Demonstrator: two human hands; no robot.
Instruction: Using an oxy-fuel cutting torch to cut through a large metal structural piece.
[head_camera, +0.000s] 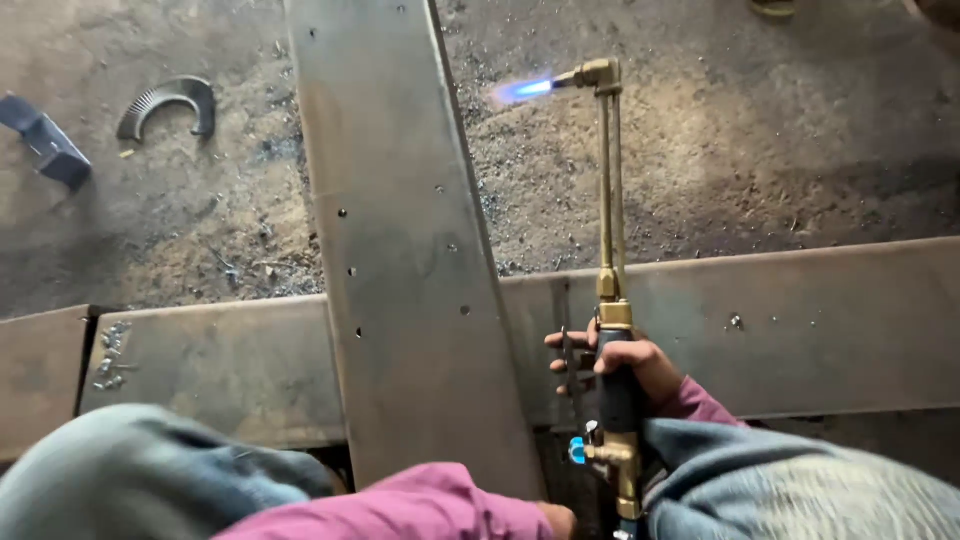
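Gripping the lit cutting torch (610, 250) upright, right hand (625, 365) clenched; left hand (555, 520) mostly hidden, grip unclear.

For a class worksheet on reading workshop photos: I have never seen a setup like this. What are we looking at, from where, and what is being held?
The one picture comes from a camera worn on a person's head, looking down past their knees. The right hand grips the dark handle of a brass cutting torch, whose tip burns with a blue flame. The left hand is mostly hidden at the bottom edge. Below lie two crossed steel plates: a long plate with holes over a horizontal plate. On the dirt floor lies a curved toothed metal piece.
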